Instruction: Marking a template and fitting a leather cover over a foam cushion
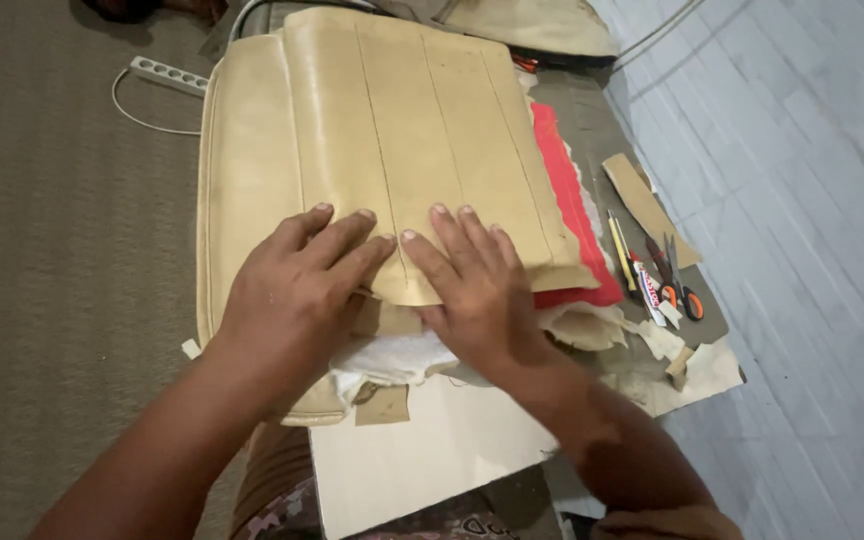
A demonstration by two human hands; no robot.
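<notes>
A beige leather seat cover [402,130] with stitched lines lies on a matching beige cushion [247,160]. My left hand [297,295] lies flat on the near edge of the cover, fingers spread. Beside it, my right hand [477,285] presses flat on the same edge. Neither hand grips anything. White padding [392,355] and a red foam layer [572,215] stick out from under the cover.
Scissors with red and black handles [674,280], a pencil [620,250] and a small tube [649,290] lie to the right by a cardboard strip [642,200]. A pale board [422,450] lies near me. A white power strip [167,75] rests on the carpet at the far left.
</notes>
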